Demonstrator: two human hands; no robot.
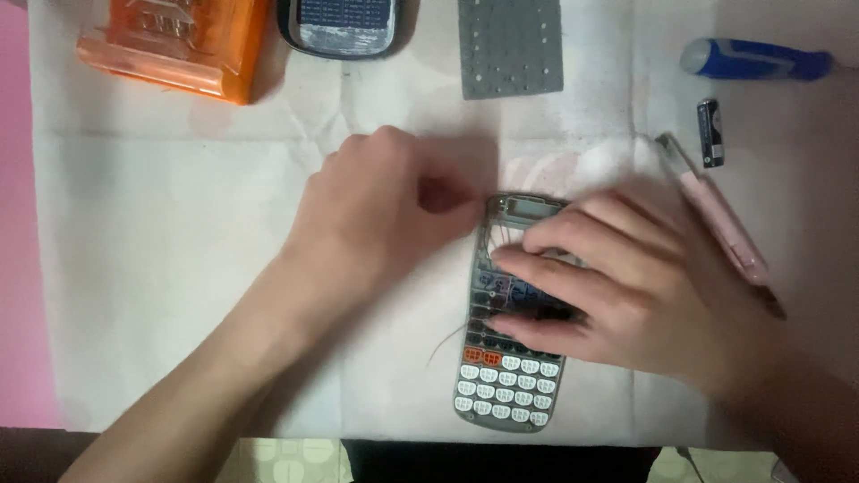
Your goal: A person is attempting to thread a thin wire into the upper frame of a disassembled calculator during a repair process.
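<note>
A grey calculator front with white and orange keys lies face up on a white cloth. My right hand rests flat on its middle, fingers spread over the dark keys. My left hand is closed, its fingertips pinched at the top left corner of the calculator by the small display window. Whether a small part sits between those fingers is hidden. A thin wire trails from the calculator's left side.
At the back lie an orange plastic box, a dark calculator shell and a grey rubber keypad mat. On the right are a blue-handled tool, a small battery and a pink tool.
</note>
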